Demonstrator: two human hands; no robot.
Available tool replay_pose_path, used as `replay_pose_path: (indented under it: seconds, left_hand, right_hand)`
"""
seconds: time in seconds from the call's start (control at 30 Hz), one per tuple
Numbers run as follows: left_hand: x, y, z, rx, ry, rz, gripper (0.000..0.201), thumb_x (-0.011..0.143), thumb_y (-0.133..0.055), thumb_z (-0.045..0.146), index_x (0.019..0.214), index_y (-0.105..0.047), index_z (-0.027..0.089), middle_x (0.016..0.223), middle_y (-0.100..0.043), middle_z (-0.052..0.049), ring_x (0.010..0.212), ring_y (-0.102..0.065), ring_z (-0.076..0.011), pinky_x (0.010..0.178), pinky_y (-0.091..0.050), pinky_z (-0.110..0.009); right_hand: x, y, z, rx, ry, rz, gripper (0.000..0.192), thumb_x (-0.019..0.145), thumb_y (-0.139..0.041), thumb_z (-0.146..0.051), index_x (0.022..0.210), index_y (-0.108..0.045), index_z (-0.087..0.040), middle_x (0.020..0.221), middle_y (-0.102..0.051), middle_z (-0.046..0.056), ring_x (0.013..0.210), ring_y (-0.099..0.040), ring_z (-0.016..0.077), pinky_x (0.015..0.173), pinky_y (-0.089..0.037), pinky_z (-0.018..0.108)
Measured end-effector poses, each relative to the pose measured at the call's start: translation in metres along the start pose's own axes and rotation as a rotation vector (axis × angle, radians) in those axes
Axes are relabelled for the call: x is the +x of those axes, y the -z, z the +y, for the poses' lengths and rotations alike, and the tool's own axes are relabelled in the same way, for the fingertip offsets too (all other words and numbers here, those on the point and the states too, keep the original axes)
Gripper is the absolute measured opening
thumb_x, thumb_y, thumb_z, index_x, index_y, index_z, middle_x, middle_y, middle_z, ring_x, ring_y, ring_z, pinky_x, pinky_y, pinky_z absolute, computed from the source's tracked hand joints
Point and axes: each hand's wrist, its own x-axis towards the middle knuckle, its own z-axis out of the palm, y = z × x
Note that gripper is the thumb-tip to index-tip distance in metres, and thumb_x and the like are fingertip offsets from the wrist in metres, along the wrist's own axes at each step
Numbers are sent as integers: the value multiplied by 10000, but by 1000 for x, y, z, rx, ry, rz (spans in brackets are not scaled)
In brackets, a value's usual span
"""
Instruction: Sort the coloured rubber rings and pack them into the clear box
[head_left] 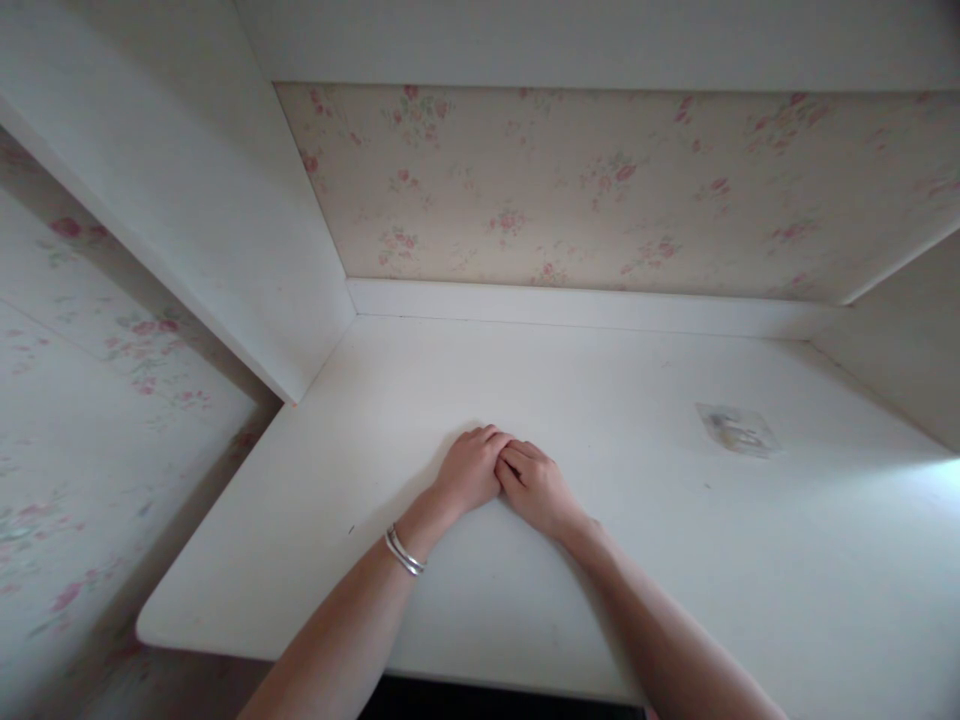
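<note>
Floral wallpaper [82,400]: covered the wall at far left, beside the desk edge. White side panel [225,230]: rose from the desk's left rear corner. Desk [600,400]: white, flat top. Bangles [404,552]: silver, on the left wrist. Left hand [471,470]: lay knuckles-up on the desk, fingers curled under, holding nothing visible. Right hand [534,487]: likewise curled and resting on the desk, touching the left at the fingertips. Clear plastic packet [736,429]: flat on the desk, well right of both hands
</note>
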Motion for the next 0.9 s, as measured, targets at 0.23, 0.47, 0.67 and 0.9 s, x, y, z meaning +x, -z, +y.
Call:
replay_pose_path:
  seconds: [0.23, 0.47, 0.67, 0.9]
  left_hand:
    - [-1, -1, -1, 7, -23, 21, 317, 785, -478, 65, 1049, -585, 203, 1011, -611, -53, 955, -550, -185, 870, -442, -316]
    - [-1, -1, -1, 9, -16, 13, 323, 779, -477, 62, 1050, -583, 201, 1022, -610, -58, 959, -549, -190, 877, -439, -321]
    - [0, 0, 0, 2, -14, 14, 316, 781, -474, 61, 1041, -585, 203, 1010, -610, -50, 954, -550, -186, 874, -439, -317]
    - [0, 1, 1, 5, 3, 1, 319, 787, -478, 67, 1056, -582, 203, 1019, -609, -56, 958, -553, -189, 874, -439, -320]
  right_hand:
    - [0, 0, -1, 4, 3, -1, 206, 905, -436, -165, 859, -634, -198, 942, -652, 48, 860, -573, 160, 793, -442, 288]
    - [0, 1, -1, 4, 3, -11, 204, 903, -435, -156, 844, -627, -195, 940, -650, 46, 864, -570, 158, 795, -439, 284]
    - [0, 0, 0, 13, 9, -5, 202, 907, -434, -159, 876, -631, -193, 964, -650, 51, 885, -570, 160, 814, -442, 291]
    - [0, 0, 0, 4, 6, -2, 208, 906, -431, -161, 881, -635, -193, 958, -653, 54, 875, -573, 163, 805, -446, 296]
